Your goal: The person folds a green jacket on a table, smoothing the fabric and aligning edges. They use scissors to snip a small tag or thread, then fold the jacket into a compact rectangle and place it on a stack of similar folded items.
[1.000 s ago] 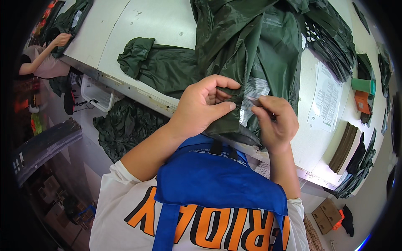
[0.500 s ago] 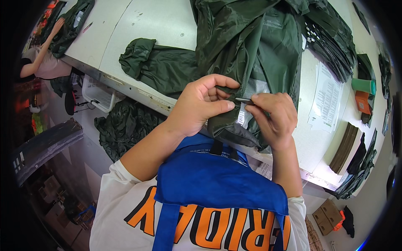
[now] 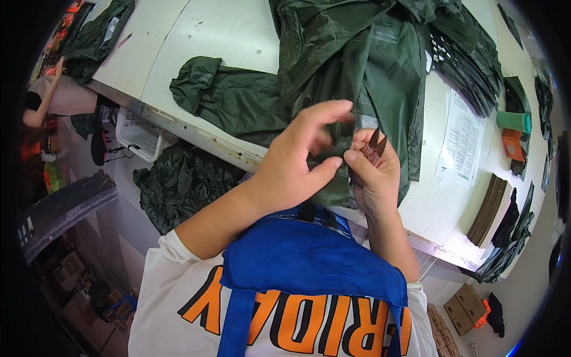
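Observation:
A dark green jacket-like garment (image 3: 392, 71) of thin, shiny fabric is spread over the table's near edge, with a patch of pale mesh lining showing. My right hand (image 3: 377, 178) grips a pair of thread snips (image 3: 376, 146), blades pointing up and away from the fabric, while its thumb and fingertips pinch the garment's edge. Just left of it, my left hand (image 3: 297, 154) is partly blurred. Its index finger is raised and apart from the thumb, whose tip touches a fold of the green fabric. A green sleeve (image 3: 238, 95) lies out to the left.
On the white table (image 3: 220, 30), printed sheets (image 3: 461, 143) lie at the right beside stacked dark green pieces (image 3: 470, 65). A green cylinder (image 3: 514, 122) stands farther right. Below the table edge are a white basket (image 3: 137, 137) and a crumpled green heap (image 3: 178, 184). Another person (image 3: 59, 95) is at far left.
The snips have turned from pointing left at the fabric to pointing up in my right hand, which moved slightly left. My left hand's index finger has lifted off the garment.

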`<state>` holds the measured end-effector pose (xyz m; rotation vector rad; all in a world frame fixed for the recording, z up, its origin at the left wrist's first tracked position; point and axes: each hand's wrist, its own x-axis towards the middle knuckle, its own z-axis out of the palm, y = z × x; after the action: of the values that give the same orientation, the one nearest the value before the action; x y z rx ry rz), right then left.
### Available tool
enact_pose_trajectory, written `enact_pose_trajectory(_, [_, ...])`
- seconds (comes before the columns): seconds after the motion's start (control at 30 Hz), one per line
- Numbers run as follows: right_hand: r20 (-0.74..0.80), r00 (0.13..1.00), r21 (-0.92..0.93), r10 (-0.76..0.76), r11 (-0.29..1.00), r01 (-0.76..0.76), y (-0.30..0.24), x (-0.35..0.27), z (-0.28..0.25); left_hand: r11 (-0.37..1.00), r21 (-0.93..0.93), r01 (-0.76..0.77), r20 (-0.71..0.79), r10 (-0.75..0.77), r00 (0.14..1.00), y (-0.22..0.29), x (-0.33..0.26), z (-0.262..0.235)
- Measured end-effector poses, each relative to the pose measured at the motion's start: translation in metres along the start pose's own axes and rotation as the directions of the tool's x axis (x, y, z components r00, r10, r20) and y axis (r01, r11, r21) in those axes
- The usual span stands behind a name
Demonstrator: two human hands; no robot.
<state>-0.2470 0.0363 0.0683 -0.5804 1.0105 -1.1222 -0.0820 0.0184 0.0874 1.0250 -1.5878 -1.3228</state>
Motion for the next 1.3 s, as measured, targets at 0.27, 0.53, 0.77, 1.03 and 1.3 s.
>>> enact_pose_trajectory(0.27, [-0.03, 0.973, -0.121, -0.227, 0.967, 0.222, 0.007, -0.012, -0.015, 0.999, 0.039, -0.027, 0.023, 0.026, 0.999, -0.002, 0.001, 0.006])
enact_pose_trajectory(0.53, [0.43, 0.528, -0.821, -0.732, -0.074, 0.566, -0.007, -0.009, -0.029, 0.993, 0.096, -0.075, 0.011, 0.074, 0.997, -0.004, 0.001, 0.009])
enact_pose_trajectory(0.77, [0.462, 0.538, -0.797, -0.705, -0.065, 0.6, -0.011, -0.004, -0.03, 0.996, 0.075, -0.044, 0.021, 0.043, 0.999, -0.006, 0.002, 0.01])
enact_pose_trajectory(1.03, [-0.166, 0.962, -0.419, -0.219, 0.898, 0.132, 0.012, -0.003, -0.013, 0.983, -0.158, 0.096, 0.166, -0.069, 0.984, -0.023, 0.0, 0.007])
enact_pose_trajectory(1.3, [-0.29, 0.954, -0.47, -0.077, 0.88, -0.072, 0.015, -0.002, -0.054, 0.498, 0.316, 0.808, -0.895, -0.126, 0.427, -0.164, -0.004, -0.236])
